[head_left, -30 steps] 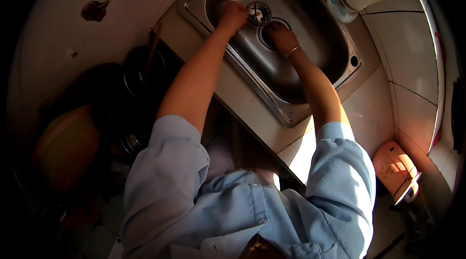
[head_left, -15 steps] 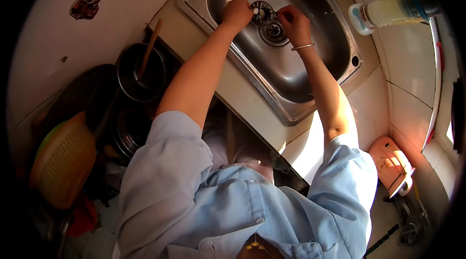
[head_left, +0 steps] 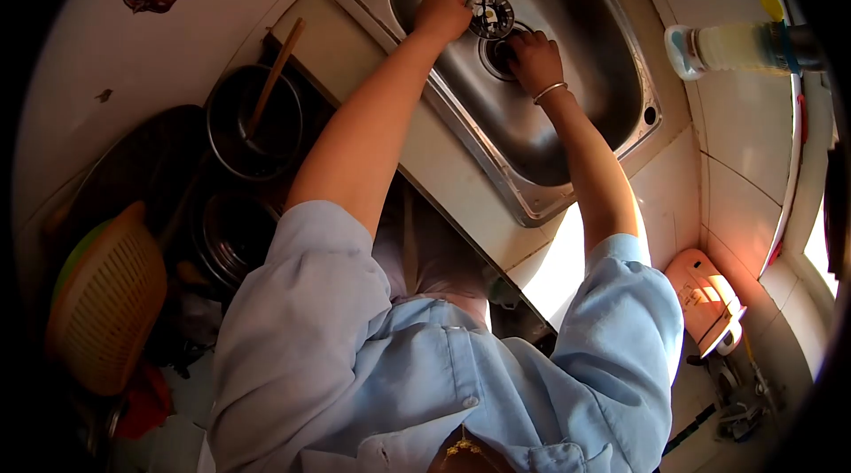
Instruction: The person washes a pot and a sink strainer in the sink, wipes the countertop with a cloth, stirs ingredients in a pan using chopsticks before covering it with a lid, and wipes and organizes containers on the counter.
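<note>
My left hand [head_left: 444, 14] is closed on the edge of a round metal drain strainer [head_left: 490, 15], holding it over the steel sink [head_left: 612, 61]. Bits of something pale and dark lie inside the strainer. Just right of it, my right hand [head_left: 534, 61], with a bracelet at the wrist, reaches down at the drain opening [head_left: 499, 57]. Its fingertips are bent into the edge of the drain, and whether they hold anything is hidden.
Left of the counter [head_left: 461, 194] stand a dark pot [head_left: 232, 132] with a wooden stick and a yellow basket [head_left: 111, 304]. A bottle [head_left: 740, 47] is at the upper right, a pink board [head_left: 703, 300] at the lower right.
My right hand rose from the drain to the strainer's edge, then went back down to the drain. The strainer stays in my left hand.
</note>
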`<state>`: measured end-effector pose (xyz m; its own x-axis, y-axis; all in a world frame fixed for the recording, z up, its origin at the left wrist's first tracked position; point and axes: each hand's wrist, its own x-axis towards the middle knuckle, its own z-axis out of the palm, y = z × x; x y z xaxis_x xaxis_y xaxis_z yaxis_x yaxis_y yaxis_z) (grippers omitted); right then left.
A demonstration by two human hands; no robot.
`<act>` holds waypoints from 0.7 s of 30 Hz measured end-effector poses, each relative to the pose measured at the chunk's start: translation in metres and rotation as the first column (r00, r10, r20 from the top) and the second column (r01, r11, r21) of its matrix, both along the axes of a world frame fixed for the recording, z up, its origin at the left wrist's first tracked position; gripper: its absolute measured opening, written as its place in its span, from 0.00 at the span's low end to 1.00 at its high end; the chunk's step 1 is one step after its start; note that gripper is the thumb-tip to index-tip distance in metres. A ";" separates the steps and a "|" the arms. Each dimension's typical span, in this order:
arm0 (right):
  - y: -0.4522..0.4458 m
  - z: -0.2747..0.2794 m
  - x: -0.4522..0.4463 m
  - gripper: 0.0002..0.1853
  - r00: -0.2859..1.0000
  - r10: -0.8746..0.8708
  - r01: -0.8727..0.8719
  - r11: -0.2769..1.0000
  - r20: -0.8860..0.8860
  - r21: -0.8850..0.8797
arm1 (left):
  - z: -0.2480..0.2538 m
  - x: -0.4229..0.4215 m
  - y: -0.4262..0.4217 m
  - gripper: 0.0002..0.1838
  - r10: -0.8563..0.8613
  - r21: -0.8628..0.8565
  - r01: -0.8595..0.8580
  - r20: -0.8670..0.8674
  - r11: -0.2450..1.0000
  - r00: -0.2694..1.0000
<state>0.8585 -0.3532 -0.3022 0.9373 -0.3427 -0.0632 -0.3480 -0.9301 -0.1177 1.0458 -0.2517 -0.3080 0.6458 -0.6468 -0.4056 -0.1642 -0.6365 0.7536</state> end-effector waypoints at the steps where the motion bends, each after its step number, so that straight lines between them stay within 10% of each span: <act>1: 0.003 0.002 0.002 0.11 1.000 0.017 -0.018 0.999 -0.011 -0.039 | 0.000 0.000 0.001 0.09 -0.004 0.006 0.004 0.003 1.000 1.000; 14: 0.001 -0.005 0.009 0.03 0.995 -0.002 -0.017 0.981 -0.097 -0.194 | 0.005 -0.003 0.000 0.09 -0.037 0.039 0.036 0.025 0.999 0.999; 17: -0.009 0.013 0.003 0.03 0.916 -0.293 0.238 0.947 0.274 0.217 | 0.004 0.000 0.000 0.10 -0.043 0.028 0.042 0.022 0.999 0.999; 21: -0.004 0.048 0.037 0.08 0.905 -0.269 0.141 0.921 0.331 0.364 | 0.002 -0.003 0.000 0.11 -0.069 0.004 0.069 -0.018 0.998 0.997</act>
<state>0.8958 -0.3568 -0.2543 0.8251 -0.5498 0.1301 -0.3982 -0.7292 -0.5565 1.0427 -0.2518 -0.3059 0.5925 -0.6876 -0.4197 -0.1943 -0.6276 0.7539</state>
